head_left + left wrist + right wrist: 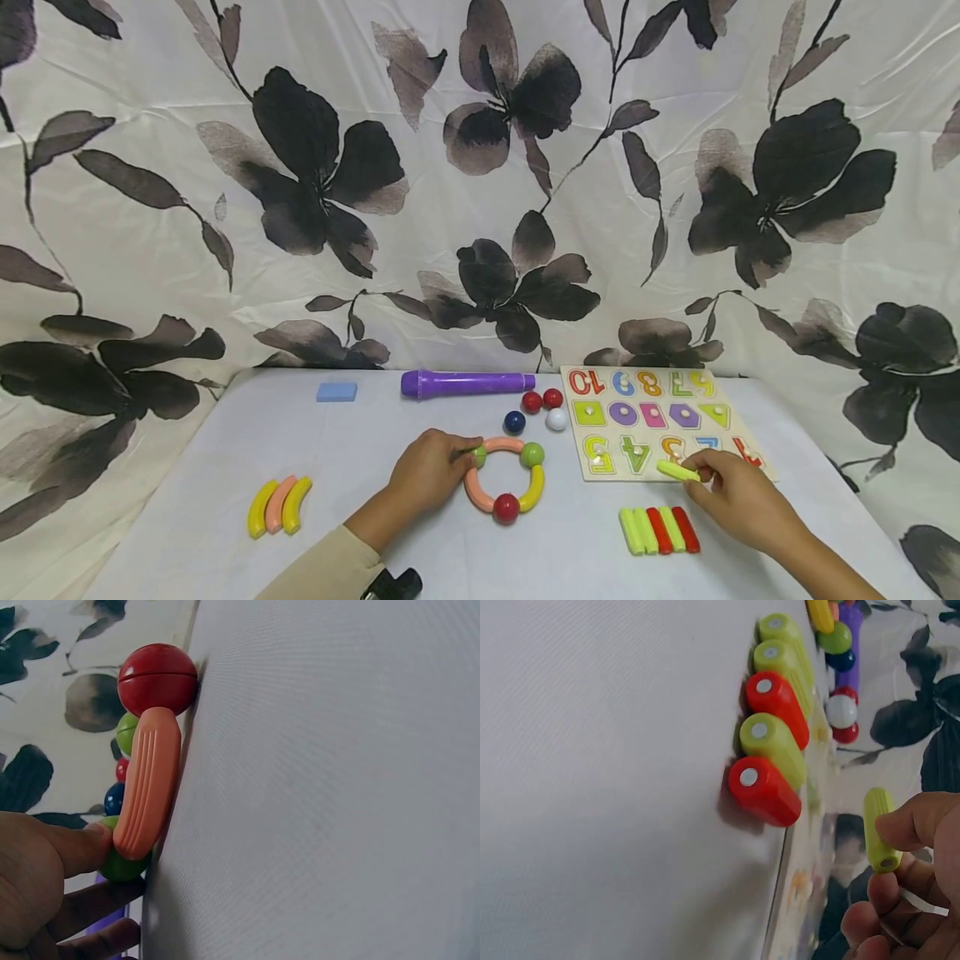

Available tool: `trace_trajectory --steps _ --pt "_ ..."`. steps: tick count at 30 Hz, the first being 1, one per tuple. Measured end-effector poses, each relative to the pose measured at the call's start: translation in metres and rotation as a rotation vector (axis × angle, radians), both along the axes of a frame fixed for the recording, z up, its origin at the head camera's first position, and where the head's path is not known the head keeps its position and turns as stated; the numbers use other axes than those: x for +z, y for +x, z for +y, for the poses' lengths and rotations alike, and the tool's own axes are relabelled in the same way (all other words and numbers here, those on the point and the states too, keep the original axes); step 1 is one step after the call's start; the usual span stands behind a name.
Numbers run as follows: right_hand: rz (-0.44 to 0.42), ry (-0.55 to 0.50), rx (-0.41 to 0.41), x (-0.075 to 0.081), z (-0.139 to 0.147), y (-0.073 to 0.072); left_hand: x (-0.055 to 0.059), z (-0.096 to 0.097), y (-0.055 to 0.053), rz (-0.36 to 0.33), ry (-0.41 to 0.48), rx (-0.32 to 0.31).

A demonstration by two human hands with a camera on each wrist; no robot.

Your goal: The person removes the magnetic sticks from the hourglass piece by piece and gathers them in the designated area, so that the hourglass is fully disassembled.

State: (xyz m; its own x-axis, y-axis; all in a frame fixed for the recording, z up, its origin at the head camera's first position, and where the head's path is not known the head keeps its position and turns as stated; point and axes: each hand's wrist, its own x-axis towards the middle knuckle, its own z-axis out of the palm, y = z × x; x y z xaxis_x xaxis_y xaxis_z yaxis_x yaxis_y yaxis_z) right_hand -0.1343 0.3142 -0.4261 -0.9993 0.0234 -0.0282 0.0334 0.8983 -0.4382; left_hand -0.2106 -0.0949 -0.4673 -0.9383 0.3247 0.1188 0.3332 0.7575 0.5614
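Observation:
A ring point(537, 487) of curved pink and yellow pieces joined by balls lies on the table. My left hand point(429, 473) pinches its left green ball point(124, 864) between thumb and fingers. A red ball point(506, 508) sits at the ring's near side and another green ball point(532, 454) at its far right. My right hand point(742, 500) pinches a yellow-green magnetic stick point(677, 471), raised over the near edge of the number board. In the right wrist view a grey disc shows in the stick's end. Below that hand lies a row of red and yellow-green sticks point(658, 531).
A wooden number puzzle board point(581, 450) lies at the back right. Beside it are two red balls point(552, 397), a white ball point(557, 419) and a dark blue ball point(514, 422). Behind lie a purple tube point(468, 383) and a blue block point(337, 392). Three curved pieces point(277, 505) rest at left.

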Motion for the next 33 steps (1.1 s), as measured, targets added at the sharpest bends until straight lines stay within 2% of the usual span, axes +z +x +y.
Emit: trace_trajectory --steps 11,23,33 --pt "-0.099 0.011 -0.017 -0.01 0.019 0.01 0.002 0.001 0.001 -0.007 0.012 0.003" --pt "-0.297 -0.046 -0.069 -0.02 0.021 0.018 0.003 0.001 0.001 -0.008 0.019 0.012" --pt "-0.315 -0.025 -0.041 -0.024 0.017 0.022 0.0 -0.001 0.0 -0.012 0.024 0.01"
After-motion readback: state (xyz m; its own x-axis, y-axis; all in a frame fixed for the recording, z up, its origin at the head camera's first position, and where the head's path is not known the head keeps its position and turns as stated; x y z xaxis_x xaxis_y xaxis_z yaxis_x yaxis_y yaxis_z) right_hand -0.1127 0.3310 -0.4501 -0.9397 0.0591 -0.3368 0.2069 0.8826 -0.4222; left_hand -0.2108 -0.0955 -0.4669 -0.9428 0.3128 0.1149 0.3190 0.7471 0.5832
